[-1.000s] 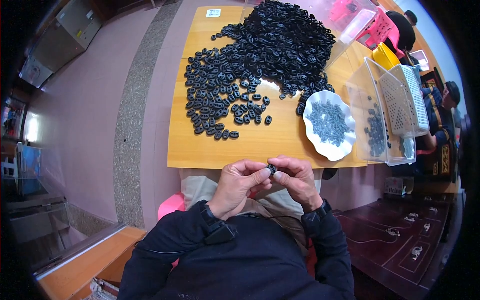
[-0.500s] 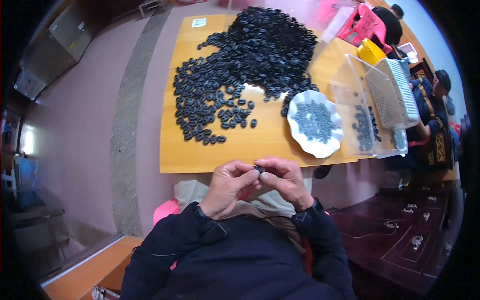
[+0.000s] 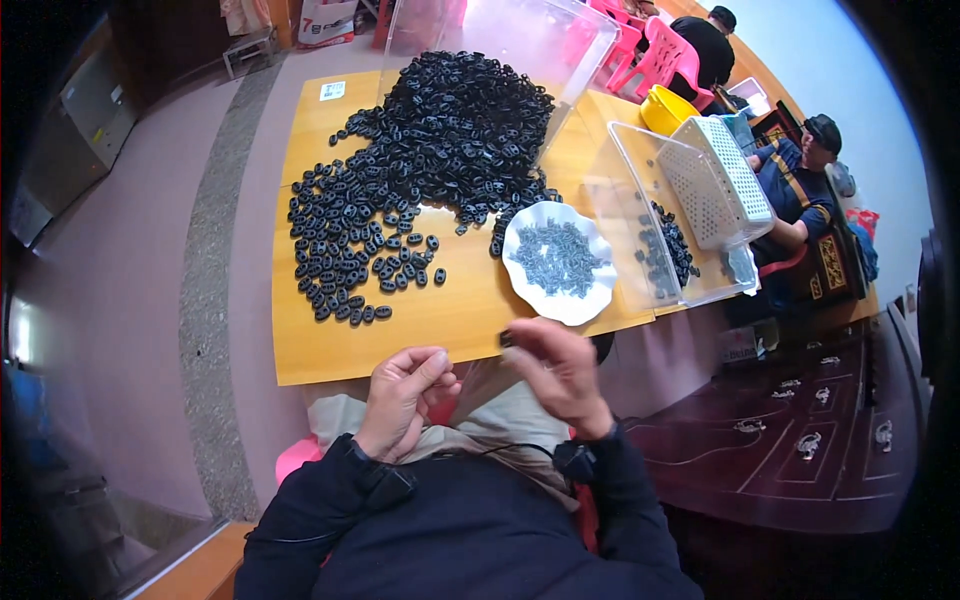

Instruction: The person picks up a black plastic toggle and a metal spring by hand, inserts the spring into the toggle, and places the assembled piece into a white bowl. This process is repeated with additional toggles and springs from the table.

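My right hand (image 3: 557, 372) is raised off the table's front edge, a small black oval plastic piece (image 3: 506, 340) pinched between thumb and fingers. To its left, my left hand (image 3: 402, 398) is closed over my lap, thumb against the curled fingers; whatever it may hold is hidden. Many black oval pieces with two holes (image 3: 340, 250) lie spread on the left of the table, joining a tall heap of black pieces (image 3: 460, 125) behind. Just beyond my right hand stands a white wavy-rimmed dish (image 3: 592, 305) of small grey screw-like pieces.
The wooden table (image 3: 420, 340) ends just ahead of my lap. On its right, a clear plastic bin (image 3: 700, 290) holds black pieces beside a white perforated basket (image 3: 718, 180). Farther back are a yellow tub (image 3: 668, 108), pink chairs (image 3: 665, 60) and a seated person (image 3: 800, 190).
My hands, earlier together around a small black piece, have come apart. The right has moved rightward toward the dish with the piece; the left has drawn left. The view has shifted too.
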`<state>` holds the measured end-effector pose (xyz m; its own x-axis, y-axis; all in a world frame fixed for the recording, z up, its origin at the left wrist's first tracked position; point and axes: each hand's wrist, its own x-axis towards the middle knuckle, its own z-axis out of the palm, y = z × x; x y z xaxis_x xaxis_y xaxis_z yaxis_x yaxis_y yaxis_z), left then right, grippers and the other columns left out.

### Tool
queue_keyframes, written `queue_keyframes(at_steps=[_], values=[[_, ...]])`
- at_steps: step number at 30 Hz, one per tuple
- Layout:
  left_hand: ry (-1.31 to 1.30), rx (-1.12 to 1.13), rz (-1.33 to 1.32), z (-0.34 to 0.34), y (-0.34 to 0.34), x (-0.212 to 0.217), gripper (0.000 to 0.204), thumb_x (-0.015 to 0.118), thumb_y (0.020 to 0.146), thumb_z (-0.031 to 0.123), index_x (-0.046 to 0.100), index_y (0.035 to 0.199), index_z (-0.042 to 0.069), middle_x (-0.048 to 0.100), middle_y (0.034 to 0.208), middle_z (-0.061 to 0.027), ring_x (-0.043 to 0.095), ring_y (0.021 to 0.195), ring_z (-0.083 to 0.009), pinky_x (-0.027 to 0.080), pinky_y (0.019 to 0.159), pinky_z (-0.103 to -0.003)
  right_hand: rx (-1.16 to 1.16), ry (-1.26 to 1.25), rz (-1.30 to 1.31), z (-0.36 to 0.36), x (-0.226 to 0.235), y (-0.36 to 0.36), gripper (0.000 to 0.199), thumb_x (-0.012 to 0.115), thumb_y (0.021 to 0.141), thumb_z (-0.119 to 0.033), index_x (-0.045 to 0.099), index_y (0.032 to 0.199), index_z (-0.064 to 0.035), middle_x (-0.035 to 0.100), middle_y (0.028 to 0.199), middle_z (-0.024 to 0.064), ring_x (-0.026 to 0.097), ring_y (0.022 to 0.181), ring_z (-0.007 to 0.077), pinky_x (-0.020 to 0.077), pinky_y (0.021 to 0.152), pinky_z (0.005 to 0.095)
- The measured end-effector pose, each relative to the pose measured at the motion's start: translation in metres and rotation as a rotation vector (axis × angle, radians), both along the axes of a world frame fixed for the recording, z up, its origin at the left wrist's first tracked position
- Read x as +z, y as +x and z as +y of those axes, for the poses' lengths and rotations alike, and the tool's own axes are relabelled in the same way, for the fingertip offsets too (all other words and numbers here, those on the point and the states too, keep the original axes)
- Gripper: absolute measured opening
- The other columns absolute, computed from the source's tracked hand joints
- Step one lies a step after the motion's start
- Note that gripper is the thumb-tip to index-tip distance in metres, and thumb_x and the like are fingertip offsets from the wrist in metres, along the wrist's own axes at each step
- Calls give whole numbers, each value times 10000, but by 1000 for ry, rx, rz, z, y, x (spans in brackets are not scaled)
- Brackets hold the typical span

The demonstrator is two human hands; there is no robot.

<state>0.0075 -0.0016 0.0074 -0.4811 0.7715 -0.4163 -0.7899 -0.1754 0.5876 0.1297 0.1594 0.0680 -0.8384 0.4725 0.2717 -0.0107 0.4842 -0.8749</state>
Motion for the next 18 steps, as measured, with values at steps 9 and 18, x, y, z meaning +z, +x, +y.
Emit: queue_keyframes(at_steps=[9,18], values=[[-49,-37,7,1,3,1,85,605,899,92,611,956,29,627,827,-34,627,734,-107,568,687,-263,-908,938,-83,90,84,42,243,624,846,-45,597,1078,22,596,818,116,541,663,161,455,624,294],[-41,-41,17,-2,2,-1,92,612,892,84,619,962,25,633,837,-38,628,747,-110,570,691,-267,-429,690,-240,82,5,34,159,576,840,-15,631,988,2,619,895,174,617,820,332,474,692,370]])
